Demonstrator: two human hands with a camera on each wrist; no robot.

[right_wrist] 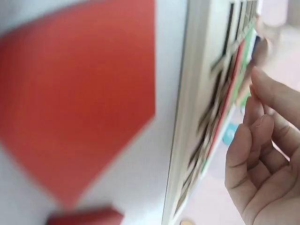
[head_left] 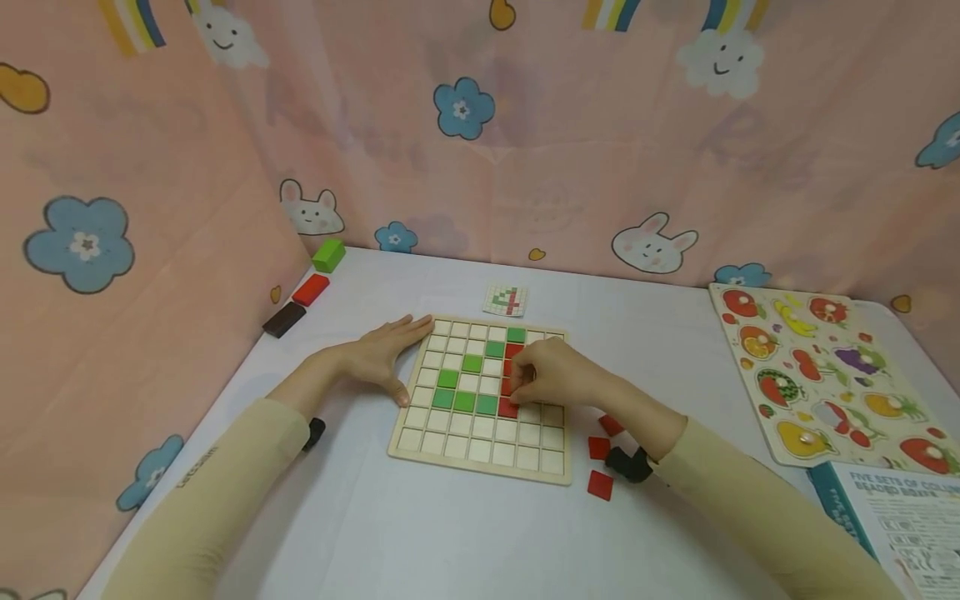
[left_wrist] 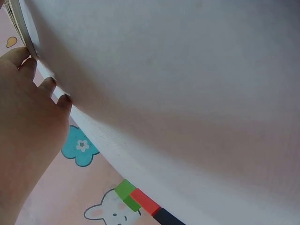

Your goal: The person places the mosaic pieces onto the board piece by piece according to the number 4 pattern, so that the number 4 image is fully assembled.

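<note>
A wooden grid board (head_left: pixel 480 468) lies on the white table, with white, green and red square tiles in its cells. My left hand (head_left: pixel 378 354) rests at its left edge, thumb and fingers spread apart along the frame. Over the column of red tiles (head_left: pixel 508 407), my right hand (head_left: pixel 558 372) is bent down with its fingertips right at the tiles. In the right wrist view those fingers (right_wrist: pixel 239 145) are loosely bent, and no tile shows between them. Loose red tiles (head_left: pixel 600 485) lie by the board's lower right corner, partly under the right wrist.
Behind the board lies a small pattern card (head_left: pixel 506 300). Green (head_left: pixel 328 256), red (head_left: pixel 311 290) and black (head_left: pixel 284 319) blocks line the left table edge. A fruit puzzle board (head_left: pixel 825 375) and a box (head_left: pixel 900 521) occupy the right side. Patterned pink cloth (head_left: pixel 555 167) encloses the table.
</note>
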